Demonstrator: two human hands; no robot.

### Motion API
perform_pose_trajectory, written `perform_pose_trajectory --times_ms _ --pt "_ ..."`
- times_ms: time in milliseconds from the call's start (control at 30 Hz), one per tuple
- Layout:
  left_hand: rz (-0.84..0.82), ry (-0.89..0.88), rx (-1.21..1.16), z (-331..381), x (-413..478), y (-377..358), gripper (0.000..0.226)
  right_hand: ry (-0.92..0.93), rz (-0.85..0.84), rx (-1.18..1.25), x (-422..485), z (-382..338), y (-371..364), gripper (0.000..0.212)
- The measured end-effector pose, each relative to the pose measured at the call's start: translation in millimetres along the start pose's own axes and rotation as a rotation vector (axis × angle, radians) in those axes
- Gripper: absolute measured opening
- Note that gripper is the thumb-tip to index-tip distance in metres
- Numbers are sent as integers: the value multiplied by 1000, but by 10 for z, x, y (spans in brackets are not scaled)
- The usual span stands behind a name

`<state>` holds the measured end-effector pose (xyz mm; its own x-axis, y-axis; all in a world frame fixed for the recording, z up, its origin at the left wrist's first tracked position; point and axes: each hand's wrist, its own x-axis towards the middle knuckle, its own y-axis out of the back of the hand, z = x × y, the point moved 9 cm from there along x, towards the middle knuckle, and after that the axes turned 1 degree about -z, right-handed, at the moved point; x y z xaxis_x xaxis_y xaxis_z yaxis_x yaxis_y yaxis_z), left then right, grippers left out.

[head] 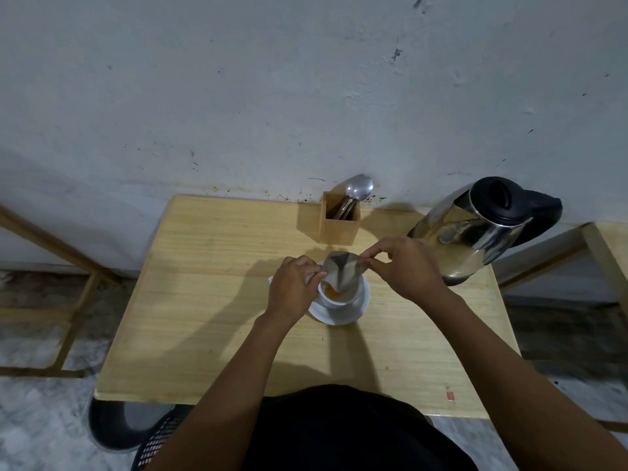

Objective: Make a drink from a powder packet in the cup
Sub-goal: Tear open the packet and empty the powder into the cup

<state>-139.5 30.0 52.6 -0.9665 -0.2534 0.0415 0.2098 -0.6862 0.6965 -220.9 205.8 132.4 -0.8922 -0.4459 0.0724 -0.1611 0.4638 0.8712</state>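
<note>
Head view: both hands, left [292, 287] and right [404, 266], pinch the packet [343, 271] upended over the cup [339, 297] at table centre; orange powder is in. Kettle [475, 229] far right and spoon [358, 188] untouched: water and stirring remain.

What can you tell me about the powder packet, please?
The powder packet is a small silvery, foil-looking sachet, creased and torn open. It is tipped mouth-down into the white cup, where orange powder lies. The left hand pinches its left edge and the right hand its upper right corner.
</note>
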Motion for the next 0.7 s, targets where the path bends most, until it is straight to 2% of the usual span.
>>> perform_pose_trajectory --times_ms 400,533,633,700 --pt "1 5 -6 5 -3 16 19 6 -9 -31 -28 -20 -31 5" --pt "-11 16 -37 14 -7 -6 17 1 39 -50 -57 -11 30 4" --pt "-16 92 -144 -42 -16 8 18 34 36 -19 -101 -51 58 2" --pt "3 197 -231 -122 -51 78 24 78 108 2 -170 -83 135 1"
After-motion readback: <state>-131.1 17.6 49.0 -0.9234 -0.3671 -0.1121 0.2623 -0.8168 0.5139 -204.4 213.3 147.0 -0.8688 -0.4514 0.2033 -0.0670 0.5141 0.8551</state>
